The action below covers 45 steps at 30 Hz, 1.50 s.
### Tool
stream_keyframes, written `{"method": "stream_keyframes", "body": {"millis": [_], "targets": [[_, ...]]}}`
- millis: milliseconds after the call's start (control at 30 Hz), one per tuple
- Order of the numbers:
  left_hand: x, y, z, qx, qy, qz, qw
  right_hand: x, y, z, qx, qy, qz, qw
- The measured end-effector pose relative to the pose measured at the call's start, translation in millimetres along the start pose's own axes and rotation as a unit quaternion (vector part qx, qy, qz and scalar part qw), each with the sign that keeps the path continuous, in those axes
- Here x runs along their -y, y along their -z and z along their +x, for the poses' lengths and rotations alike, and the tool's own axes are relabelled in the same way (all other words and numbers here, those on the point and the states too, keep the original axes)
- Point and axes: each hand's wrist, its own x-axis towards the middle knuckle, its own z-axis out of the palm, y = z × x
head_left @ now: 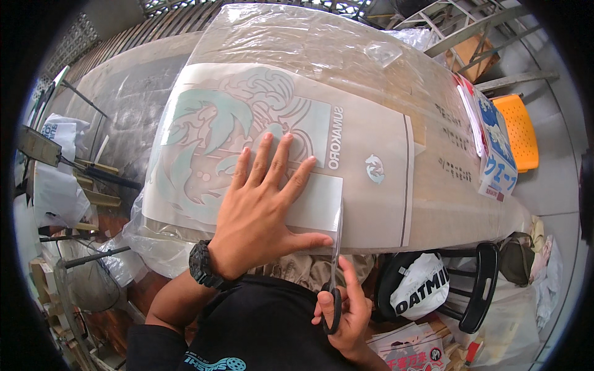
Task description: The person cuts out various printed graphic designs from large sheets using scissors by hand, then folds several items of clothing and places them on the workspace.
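Observation:
A large translucent sheet with pale green and grey mirrored artwork of leaping dolphins and waves lies on the plastic-covered table. My left hand, a black watch on its wrist, presses flat on it with fingers spread. Under its thumb side is a plain pale rectangle of the sheet. At the near edge, my right hand grips black-handled scissors by the finger loops. Their blades point away from me along the rectangle's right edge, close to my left thumb. Whether they are cutting through at this instant I cannot tell.
Clear plastic covers the table. A printed blue and white sheet lies at its right edge, beside an orange perforated seat. A black chair holding a white bag stands near right. Metal rods and frames crowd the left.

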Motion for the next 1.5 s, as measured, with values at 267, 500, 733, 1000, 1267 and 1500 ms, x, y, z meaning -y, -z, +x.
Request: {"method": "stream_keyframes", "body": {"millis": [267, 500, 733, 1000, 1267, 1500], "targets": [[0.0, -0.3, 0.2, 0.007, 0.005, -0.002, 1.0, 3.3, -0.3, 11.2, -0.009, -0.003, 0.0, 1.0], [-0.1, 0.2, -0.1, 0.01, 0.007, -0.009, 1.0, 5.4, 2.0, 18.6, -0.007, -0.001, -0.002, 1.0], [0.0, 2.1, -0.3, 0.013, 0.007, -0.014, 1.0, 3.5, 2.1, 27.5, -0.012, 0.002, 0.009, 1.0], [1.0, 1.3, -0.2, 0.011, 0.009, -0.018, 1.0, 12.5, 3.4, 41.6, -0.01, -0.008, 0.013, 1.0], [0.3, 5.1, 0.7, 0.009, 0.011, -0.022, 1.0, 33.1, 6.7, 65.6, -0.011, -0.006, -0.005, 1.0], [0.1, 5.2, 2.4, 0.015, 0.006, -0.031, 0.999, 43.6, 8.2, 91.4, -0.018, -0.016, -0.028, 0.999]]}}
